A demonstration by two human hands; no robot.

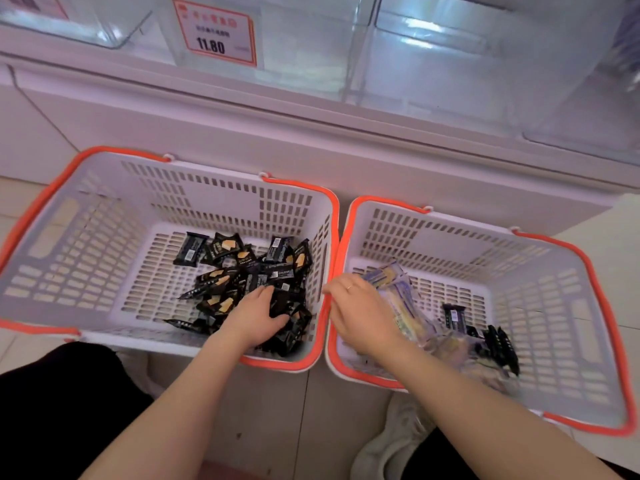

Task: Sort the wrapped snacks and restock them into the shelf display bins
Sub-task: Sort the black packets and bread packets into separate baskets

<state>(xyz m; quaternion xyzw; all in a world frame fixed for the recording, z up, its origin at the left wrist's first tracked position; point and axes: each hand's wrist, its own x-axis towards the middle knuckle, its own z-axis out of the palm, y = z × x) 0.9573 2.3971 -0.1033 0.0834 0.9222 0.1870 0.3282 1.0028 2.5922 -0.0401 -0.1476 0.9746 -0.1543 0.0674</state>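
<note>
Two white baskets with orange handles stand side by side on the floor. The left basket [86, 237] holds several black-wrapped snacks [225, 252]. My left hand [256, 315] is down in that pile, its fingers curled round a few black packets. The right basket [540, 306] holds pale blue-and-yellow wrapped snacks [403, 299] and a few black ones [455, 317]. My right hand [360, 315] is over the right basket's left side with fingers curled, holding a bunch of pale packets that looks blurred.
Clear shelf display bins [311, 46] sit above a white counter front, one with an orange-framed price tag [214, 31] reading 11.80. My dark-clad knee [52, 410] is at lower left and a white shoe [391, 445] is on the tiled floor.
</note>
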